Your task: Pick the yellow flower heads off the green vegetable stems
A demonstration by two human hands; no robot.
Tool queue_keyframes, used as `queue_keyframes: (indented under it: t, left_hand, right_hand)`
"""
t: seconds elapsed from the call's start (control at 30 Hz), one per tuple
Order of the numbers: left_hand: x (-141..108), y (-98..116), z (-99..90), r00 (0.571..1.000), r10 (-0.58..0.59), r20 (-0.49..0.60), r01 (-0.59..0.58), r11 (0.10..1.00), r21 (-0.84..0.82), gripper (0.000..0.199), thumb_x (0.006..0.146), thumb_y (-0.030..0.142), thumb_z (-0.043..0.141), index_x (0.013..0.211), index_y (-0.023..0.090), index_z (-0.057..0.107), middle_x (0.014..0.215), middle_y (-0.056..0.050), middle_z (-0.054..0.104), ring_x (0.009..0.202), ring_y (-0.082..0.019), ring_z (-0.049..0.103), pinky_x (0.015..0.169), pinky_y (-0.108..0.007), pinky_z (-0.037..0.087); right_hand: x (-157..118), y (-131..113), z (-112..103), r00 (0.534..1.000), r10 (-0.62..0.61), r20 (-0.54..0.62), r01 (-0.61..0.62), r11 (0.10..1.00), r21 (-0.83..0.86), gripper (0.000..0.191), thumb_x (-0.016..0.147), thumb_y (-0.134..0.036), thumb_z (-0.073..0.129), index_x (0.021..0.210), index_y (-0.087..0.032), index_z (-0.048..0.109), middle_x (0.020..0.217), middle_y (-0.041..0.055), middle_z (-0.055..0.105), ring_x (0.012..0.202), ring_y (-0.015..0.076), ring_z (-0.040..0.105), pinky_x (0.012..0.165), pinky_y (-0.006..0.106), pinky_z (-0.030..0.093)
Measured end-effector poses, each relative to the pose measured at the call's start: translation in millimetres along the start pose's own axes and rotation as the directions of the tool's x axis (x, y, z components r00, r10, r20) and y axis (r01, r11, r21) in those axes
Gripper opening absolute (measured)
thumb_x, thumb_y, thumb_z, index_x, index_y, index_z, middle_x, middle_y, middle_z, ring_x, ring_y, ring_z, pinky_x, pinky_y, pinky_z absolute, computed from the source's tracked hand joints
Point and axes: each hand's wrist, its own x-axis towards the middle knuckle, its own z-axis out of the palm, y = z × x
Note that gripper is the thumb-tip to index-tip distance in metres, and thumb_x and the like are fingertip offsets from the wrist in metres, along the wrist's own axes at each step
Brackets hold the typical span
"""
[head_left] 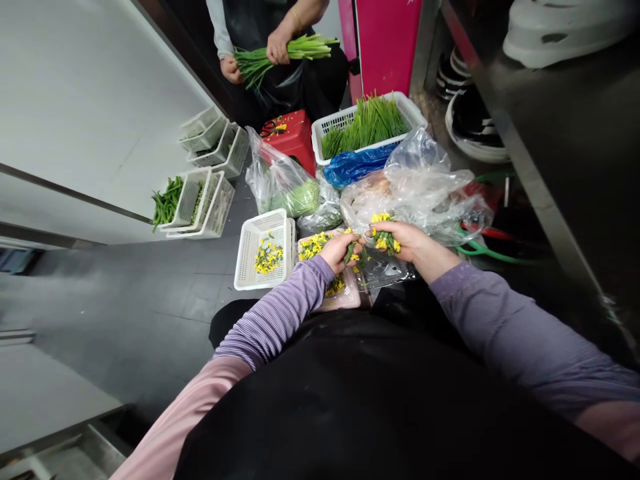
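Observation:
My left hand (338, 252) is closed around a few small green buds with yellow flowers, which look like flowering baby cucumbers. Close by on the right, my right hand (407, 241) grips a bunch of yellow-flowered baby cucumbers (385, 243), petals showing past the fingers. Beneath both hands sits a pale pink tray (345, 300) with more yellow-flowered pieces (315, 245), partly hidden by my left hand and forearm. Left of it stands a white perforated basket (245, 260) with a small heap of yellow-flowered pieces (269, 257) on its bottom.
Opposite, a co-worker's hands (281, 44) hold long green stalks (313, 47). Ahead are a basket of green stalks (370, 127), a red stool (295, 137) with scissors, and plastic bags (420, 193). Stacked baskets (220, 207) line the left wall; a metal shelf (560, 127) borders the right.

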Motion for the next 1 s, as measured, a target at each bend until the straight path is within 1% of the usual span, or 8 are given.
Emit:
queue_keyframes:
  t: [0.1, 0.23, 0.37, 0.53, 0.63, 0.73, 0.87, 1.0]
  left_hand:
    - [5.1, -2.8, -6.2, 0.998, 0.009, -0.055, -0.011, 0.999, -0.047, 0.029, 0.078, 0.038, 0.048, 0.083, 0.011, 0.058, 0.051, 0.003, 0.048, 0.031, -0.001, 0.028, 0.032, -0.015, 0.028]
    - [7.4, -5.5, -8.2, 0.992, 0.111, -0.064, -0.119, 0.984, -0.135, 0.034, 0.077, 0.042, 0.05, 0.092, 0.013, 0.058, 0.055, 0.002, 0.052, 0.034, -0.003, 0.038, 0.037, -0.017, 0.036]
    - [8.5, -9.8, -2.1, 0.983, 0.127, -0.134, -0.138, 0.987, -0.081, 0.032, 0.075, 0.04, 0.054, 0.087, 0.01, 0.058, 0.048, 0.002, 0.05, 0.036, -0.005, 0.043, 0.039, -0.017, 0.038]
    - [11.1, -15.2, 6.4, 0.962, 0.08, -0.262, -0.097, 0.994, -0.051, 0.029, 0.072, 0.038, 0.059, 0.076, 0.009, 0.057, 0.044, 0.003, 0.046, 0.035, -0.004, 0.041, 0.039, -0.016, 0.039]
    - [12.0, -12.8, 5.1, 0.971, 0.075, -0.228, -0.098, 0.991, -0.093, 0.027, 0.075, 0.037, 0.056, 0.077, 0.01, 0.056, 0.046, 0.003, 0.045, 0.035, -0.004, 0.042, 0.038, -0.017, 0.039]
    - [9.1, -9.1, -0.1, 0.986, 0.08, -0.147, -0.098, 0.988, -0.121, 0.026, 0.077, 0.037, 0.052, 0.083, 0.011, 0.056, 0.053, 0.002, 0.05, 0.035, -0.004, 0.041, 0.037, -0.017, 0.038]
    - [-1.0, -10.1, -2.4, 0.999, 0.036, -0.008, -0.036, 0.997, -0.064, 0.024, 0.075, 0.032, 0.055, 0.083, 0.01, 0.058, 0.057, 0.002, 0.05, 0.033, -0.002, 0.033, 0.033, -0.017, 0.03]
    - [-7.8, -14.0, 2.1, 0.993, 0.076, 0.092, -0.073, 0.997, -0.033, 0.022, 0.071, 0.028, 0.059, 0.082, 0.008, 0.059, 0.057, 0.003, 0.049, 0.033, -0.001, 0.03, 0.032, -0.017, 0.025]
  right_hand:
    - [-0.1, -0.3, -4.5, 0.997, -0.047, -0.064, 0.042, 0.996, -0.077, 0.011, 0.065, -0.018, 0.062, 0.073, -0.01, 0.061, 0.06, 0.0054, 0.065, 0.047, 0.0126, 0.056, 0.045, 0.024, 0.044]
    - [1.4, 11.4, -1.1, 0.996, -0.089, -0.029, 0.084, 0.986, -0.145, 0.019, 0.054, -0.016, 0.07, 0.071, -0.011, 0.063, 0.064, 0.0045, 0.066, 0.057, 0.0154, 0.06, 0.057, 0.027, 0.048]
    - [3.3, 24.5, 6.4, 0.994, -0.108, 0.008, 0.108, 0.984, -0.145, 0.03, 0.049, -0.015, 0.072, 0.078, -0.012, 0.064, 0.065, 0.0027, 0.066, 0.06, 0.0146, 0.06, 0.063, 0.027, 0.047]
    - [0.6, 30.0, 11.3, 0.983, -0.168, -0.07, 0.142, 0.948, -0.285, 0.021, 0.05, -0.015, 0.07, 0.069, -0.012, 0.063, 0.062, 0.0009, 0.065, 0.056, 0.013, 0.058, 0.06, 0.025, 0.046]
    - [-0.4, 24.7, 9.0, 0.989, -0.143, -0.022, 0.135, 0.965, -0.225, 0.021, 0.05, -0.014, 0.07, 0.07, -0.012, 0.063, 0.061, 0.0017, 0.065, 0.057, 0.0142, 0.06, 0.061, 0.026, 0.047]
    - [-0.7, 14.6, 4.2, 0.992, -0.115, -0.044, 0.109, 0.987, -0.121, 0.022, 0.054, -0.017, 0.07, 0.074, -0.012, 0.062, 0.062, 0.0037, 0.066, 0.058, 0.0166, 0.061, 0.061, 0.029, 0.049]
    - [-2.4, 5.4, 2.0, 0.997, -0.029, -0.075, 0.028, 0.999, -0.025, 0.012, 0.061, -0.015, 0.065, 0.071, -0.012, 0.06, 0.055, 0.0042, 0.064, 0.046, 0.0157, 0.058, 0.051, 0.03, 0.049]
    - [-2.8, 6.6, 3.7, 0.997, -0.033, -0.075, 0.033, 0.999, -0.007, 0.008, 0.063, -0.013, 0.064, 0.066, -0.012, 0.057, 0.047, 0.0021, 0.059, 0.037, 0.0124, 0.052, 0.04, 0.025, 0.044]
